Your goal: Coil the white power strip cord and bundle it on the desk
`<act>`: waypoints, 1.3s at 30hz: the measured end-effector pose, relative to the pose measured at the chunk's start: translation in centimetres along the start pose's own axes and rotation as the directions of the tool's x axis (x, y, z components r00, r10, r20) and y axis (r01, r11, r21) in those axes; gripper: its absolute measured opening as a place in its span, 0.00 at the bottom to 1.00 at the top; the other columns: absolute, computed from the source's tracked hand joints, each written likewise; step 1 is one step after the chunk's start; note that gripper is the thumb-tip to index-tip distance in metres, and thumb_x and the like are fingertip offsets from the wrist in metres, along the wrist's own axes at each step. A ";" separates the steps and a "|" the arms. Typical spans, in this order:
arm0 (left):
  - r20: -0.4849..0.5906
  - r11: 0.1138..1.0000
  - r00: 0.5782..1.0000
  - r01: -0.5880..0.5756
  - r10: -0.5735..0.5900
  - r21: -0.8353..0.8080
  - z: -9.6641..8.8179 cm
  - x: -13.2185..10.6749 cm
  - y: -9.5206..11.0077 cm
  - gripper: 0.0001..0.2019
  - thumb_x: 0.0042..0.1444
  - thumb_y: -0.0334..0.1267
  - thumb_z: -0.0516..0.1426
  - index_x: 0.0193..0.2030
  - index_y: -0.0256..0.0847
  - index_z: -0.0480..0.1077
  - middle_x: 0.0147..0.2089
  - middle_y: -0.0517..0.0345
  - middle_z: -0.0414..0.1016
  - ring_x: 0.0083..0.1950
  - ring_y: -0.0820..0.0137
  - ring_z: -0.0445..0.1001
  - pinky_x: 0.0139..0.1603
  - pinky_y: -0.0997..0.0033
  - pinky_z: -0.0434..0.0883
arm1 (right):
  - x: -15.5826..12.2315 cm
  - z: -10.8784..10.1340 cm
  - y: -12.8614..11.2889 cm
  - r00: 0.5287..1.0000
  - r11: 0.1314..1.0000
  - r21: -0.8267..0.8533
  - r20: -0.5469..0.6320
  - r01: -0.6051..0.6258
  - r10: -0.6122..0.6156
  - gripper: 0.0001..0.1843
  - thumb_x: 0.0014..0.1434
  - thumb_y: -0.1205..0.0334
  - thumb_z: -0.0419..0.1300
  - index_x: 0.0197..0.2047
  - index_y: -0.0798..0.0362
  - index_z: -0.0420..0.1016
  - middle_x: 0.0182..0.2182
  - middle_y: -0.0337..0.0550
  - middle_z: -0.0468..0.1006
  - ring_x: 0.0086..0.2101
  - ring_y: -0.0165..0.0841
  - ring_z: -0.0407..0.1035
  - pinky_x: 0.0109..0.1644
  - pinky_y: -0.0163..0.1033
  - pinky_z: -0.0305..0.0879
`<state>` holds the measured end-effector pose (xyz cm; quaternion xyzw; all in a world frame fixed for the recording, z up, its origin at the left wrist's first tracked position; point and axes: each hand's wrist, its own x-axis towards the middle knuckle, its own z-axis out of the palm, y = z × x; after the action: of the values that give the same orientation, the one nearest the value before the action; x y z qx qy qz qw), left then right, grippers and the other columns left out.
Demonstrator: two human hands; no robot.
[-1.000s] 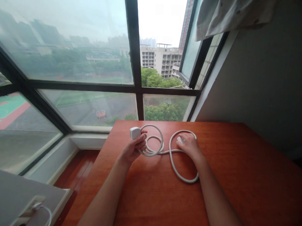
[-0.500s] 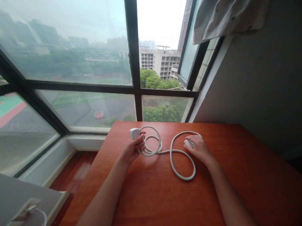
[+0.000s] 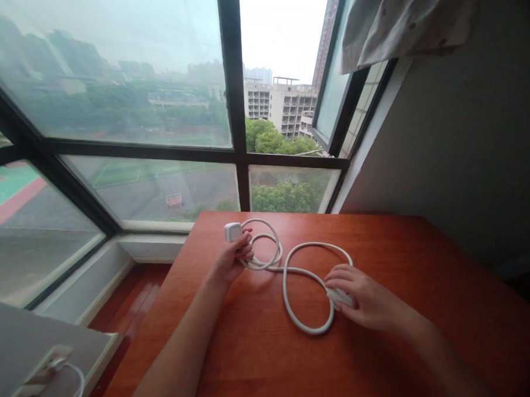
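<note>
A thick white power cord point(image 3: 309, 331) lies in loops on the red-brown wooden table point(image 3: 258, 362). My left hand point(image 3: 231, 258) is closed on the cord near its left end, where a rounded white block point(image 3: 233, 231) stands out above the thumb. The cord runs in small coils beside those fingers. On the right, my right hand point(image 3: 361, 293) grips the white plug-like piece point(image 3: 341, 297) at the other end, its fingers partly covering it. Which kind of connector this is, I cannot tell. A large loop of cord lies just left of that hand.
Beyond the table's far edge are dark-framed windows point(image 3: 244, 156), one pane standing open. A pale cloth point(image 3: 404, 29) hangs at upper right. At lower left, a white lead point(image 3: 71, 368) is plugged into a wall socket point(image 3: 49, 367).
My right hand has come nearer and slightly right with its end of the cord, turning as it moved. The large loop has shifted left and toward me. My left hand has barely moved.
</note>
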<state>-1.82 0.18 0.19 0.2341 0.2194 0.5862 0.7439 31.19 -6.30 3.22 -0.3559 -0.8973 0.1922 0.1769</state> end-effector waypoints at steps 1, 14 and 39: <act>-0.003 1.000 1.000 -0.008 0.008 -0.003 0.0 0.0 0.0 0.14 0.49 0.28 0.64 0.42 0.33 0.69 0.23 0.71 0.54 0.17 0.88 0.48 0.17 0.85 0.50 | -0.4 0.3 -0.6 1.000 1.000 -0.005 0.010 0.005 -0.005 0.18 0.54 0.68 0.59 0.49 0.47 0.75 0.46 0.47 0.77 0.49 0.41 0.68 0.55 0.47 0.66; -0.012 0.996 0.997 -0.078 0.078 -0.038 0.3 0.1 -0.1 0.10 0.51 0.28 0.62 0.41 0.34 0.69 0.23 0.71 0.53 0.17 0.87 0.47 0.17 0.85 0.51 | -2.0 3.7 0.3 0.998 0.993 -0.097 -0.020 -0.069 0.068 0.18 0.55 0.68 0.59 0.50 0.47 0.72 0.46 0.47 0.75 0.50 0.42 0.65 0.56 0.49 0.64; 0.089 0.892 0.996 -0.057 0.019 0.449 2.2 -1.3 -0.5 0.17 0.44 0.33 0.66 0.42 0.37 0.70 0.25 0.67 0.61 0.22 0.82 0.57 0.24 0.78 0.54 | 15.6 3.6 0.2 0.960 0.687 0.726 -0.174 -0.024 0.217 0.17 0.58 0.51 0.59 0.45 0.54 0.73 0.36 0.44 0.79 0.34 0.33 0.73 0.41 0.40 0.70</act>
<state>-0.35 -1.38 1.72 0.4282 0.3139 0.5239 0.6661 19.00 4.07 2.84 -0.3382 -0.6962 0.4922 0.3984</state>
